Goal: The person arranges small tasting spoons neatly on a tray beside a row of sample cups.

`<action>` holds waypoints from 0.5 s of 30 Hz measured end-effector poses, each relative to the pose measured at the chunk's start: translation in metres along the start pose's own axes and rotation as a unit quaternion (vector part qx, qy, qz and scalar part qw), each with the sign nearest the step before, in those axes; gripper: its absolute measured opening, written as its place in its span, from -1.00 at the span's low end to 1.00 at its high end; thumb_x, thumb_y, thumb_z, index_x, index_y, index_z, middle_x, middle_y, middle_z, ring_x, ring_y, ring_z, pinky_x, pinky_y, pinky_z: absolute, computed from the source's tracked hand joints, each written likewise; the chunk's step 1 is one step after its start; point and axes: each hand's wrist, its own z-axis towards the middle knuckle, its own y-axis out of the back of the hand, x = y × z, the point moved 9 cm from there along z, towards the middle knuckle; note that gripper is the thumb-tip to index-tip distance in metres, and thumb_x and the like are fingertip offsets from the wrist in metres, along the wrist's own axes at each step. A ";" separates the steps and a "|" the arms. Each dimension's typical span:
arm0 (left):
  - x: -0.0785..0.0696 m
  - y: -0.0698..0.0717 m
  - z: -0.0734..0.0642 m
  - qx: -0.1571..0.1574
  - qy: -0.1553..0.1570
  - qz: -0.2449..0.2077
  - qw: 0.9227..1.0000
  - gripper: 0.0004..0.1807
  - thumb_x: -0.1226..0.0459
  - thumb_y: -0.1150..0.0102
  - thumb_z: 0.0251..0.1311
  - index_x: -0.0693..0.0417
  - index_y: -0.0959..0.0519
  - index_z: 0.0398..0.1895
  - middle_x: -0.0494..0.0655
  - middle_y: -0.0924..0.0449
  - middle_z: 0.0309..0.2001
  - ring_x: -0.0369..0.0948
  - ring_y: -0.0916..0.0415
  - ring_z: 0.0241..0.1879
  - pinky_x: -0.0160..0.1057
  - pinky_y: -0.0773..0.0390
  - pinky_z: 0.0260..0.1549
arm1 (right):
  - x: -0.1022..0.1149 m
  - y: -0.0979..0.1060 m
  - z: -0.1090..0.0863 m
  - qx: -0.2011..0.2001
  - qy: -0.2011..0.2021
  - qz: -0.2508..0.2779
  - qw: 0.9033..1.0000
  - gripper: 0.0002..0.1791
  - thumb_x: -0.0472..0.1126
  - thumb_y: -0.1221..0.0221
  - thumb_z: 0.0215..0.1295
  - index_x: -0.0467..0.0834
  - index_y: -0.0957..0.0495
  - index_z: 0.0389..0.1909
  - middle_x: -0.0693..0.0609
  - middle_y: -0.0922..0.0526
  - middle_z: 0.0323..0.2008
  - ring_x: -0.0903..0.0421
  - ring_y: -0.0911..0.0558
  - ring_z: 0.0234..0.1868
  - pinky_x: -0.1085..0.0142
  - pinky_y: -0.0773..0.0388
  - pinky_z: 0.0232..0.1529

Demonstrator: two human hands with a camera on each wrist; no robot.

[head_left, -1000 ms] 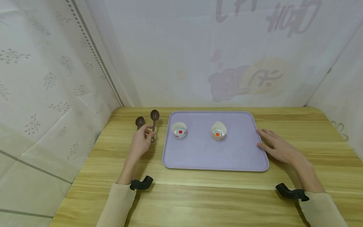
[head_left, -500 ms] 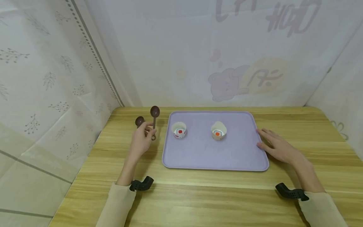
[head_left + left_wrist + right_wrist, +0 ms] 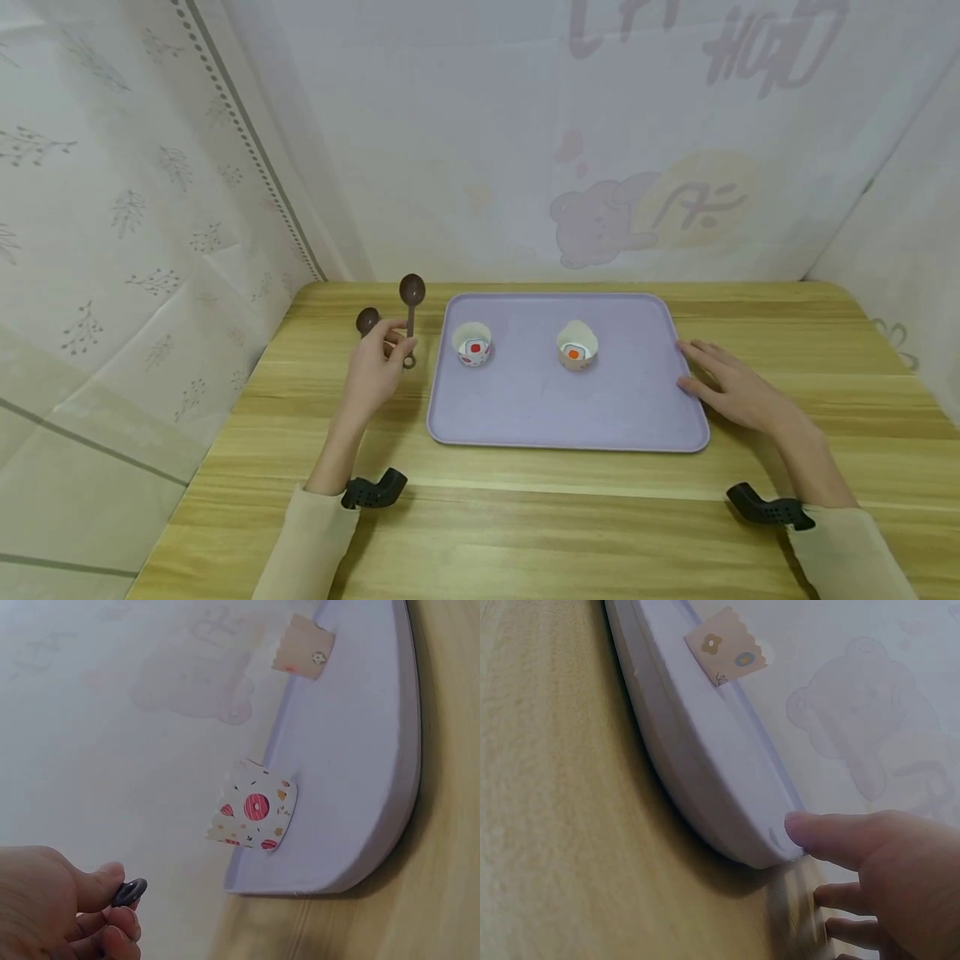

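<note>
At the left of the wooden table (image 3: 562,517), a dark brown spoon (image 3: 367,319) lies with its bowl showing beyond the knuckles; the hand hides most of its handle, and its place looks much the same as 1 second ago. Next comes the left hand (image 3: 372,364), its thumb and fingers pinching the handle of the other spoon, the held spoon (image 3: 412,289). That is where the change lies: over the last second this spoon has risen, bowl uppermost, until the bowl overlaps the table's far edge in the head view. It stands near upright just left of the purple tray (image 3: 517,408), apart from it, and I judge it is now clear of the wood, so the picking-up looks done while setting it anywhere is not. On the tray, 2 paper cups stand upright as they did: the white patterned cup (image 3: 474,362) towards the left, a red mark inside, and the beige cup (image 3: 574,365) near the middle, with an orange one. At the far right, the right hand (image 3: 738,393) is unchanged, fingers extended and thumb parted from them, fingertips touching the tray's right rim; this probably helps steady the tray.
</note>
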 end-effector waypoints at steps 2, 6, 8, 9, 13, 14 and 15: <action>-0.003 0.000 0.000 -0.001 -0.002 -0.003 1.000 -0.66 0.28 -0.19 0.43 0.23 -0.53 0.18 0.11 -0.61 -0.25 -0.07 -0.53 -0.42 -0.22 -0.53 -0.52 | 0.000 0.000 0.000 0.000 -0.002 -0.001 1.000 -0.20 0.12 -0.06 0.53 -0.21 -0.06 0.58 -0.47 0.00 0.49 -0.48 0.04 0.48 -0.44 0.02 0.32; -0.008 0.000 0.000 -0.002 -0.004 -0.008 1.000 -0.67 0.28 -0.19 0.42 0.22 -0.53 0.18 0.11 -0.61 -0.25 -0.07 -0.53 -0.42 -0.20 -0.54 -0.49 | 0.000 0.001 0.000 0.000 -0.004 -0.002 1.000 -0.20 0.13 -0.07 0.52 -0.20 -0.06 0.58 -0.47 0.00 0.49 -0.48 0.04 0.48 -0.45 0.02 0.31; -0.010 0.000 -0.001 -0.002 -0.005 -0.011 1.000 -0.67 0.29 -0.19 0.42 0.23 -0.53 0.17 0.12 -0.61 -0.25 -0.06 -0.53 -0.42 -0.19 -0.54 -0.48 | -0.001 0.001 0.000 0.000 -0.005 -0.001 1.000 -0.20 0.13 -0.07 0.52 -0.20 -0.06 0.58 -0.48 0.00 0.49 -0.48 0.05 0.49 -0.45 0.02 0.31; -0.011 0.000 -0.001 -0.003 -0.006 -0.013 1.000 -0.67 0.30 -0.19 0.42 0.24 -0.53 0.17 0.12 -0.61 -0.25 -0.06 -0.53 -0.42 -0.20 -0.54 -0.48 | 0.000 0.001 0.000 0.001 -0.005 0.000 1.000 -0.20 0.12 -0.07 0.52 -0.20 -0.06 0.58 -0.48 0.00 0.49 -0.48 0.05 0.49 -0.45 0.02 0.31; -0.014 0.001 -0.002 -0.005 -0.008 -0.021 1.000 -0.67 0.31 -0.20 0.41 0.25 -0.53 0.17 0.13 -0.61 -0.25 -0.03 -0.54 -0.42 -0.22 -0.54 -0.49 | 0.000 0.001 0.000 0.002 -0.005 0.000 1.000 -0.19 0.13 -0.07 0.52 -0.19 -0.05 0.58 -0.48 0.01 0.50 -0.47 0.05 0.49 -0.44 0.03 0.32; -0.015 0.001 -0.002 -0.006 -0.008 -0.021 1.000 -0.67 0.31 -0.20 0.41 0.26 -0.53 0.16 0.13 -0.61 -0.25 -0.03 -0.54 -0.42 -0.23 -0.54 -0.49 | 0.000 0.001 0.000 0.002 -0.005 0.000 1.000 -0.19 0.13 -0.07 0.52 -0.20 -0.05 0.58 -0.48 0.01 0.50 -0.47 0.05 0.49 -0.45 0.03 0.32; -0.016 0.001 -0.002 -0.006 -0.008 -0.022 1.000 -0.67 0.32 -0.20 0.41 0.26 -0.53 0.16 0.13 -0.61 -0.25 -0.03 -0.54 -0.42 -0.23 -0.54 -0.48 | 0.000 0.000 0.000 0.002 -0.006 0.000 1.000 -0.19 0.13 -0.07 0.52 -0.19 -0.05 0.58 -0.47 0.01 0.50 -0.47 0.06 0.49 -0.45 0.03 0.32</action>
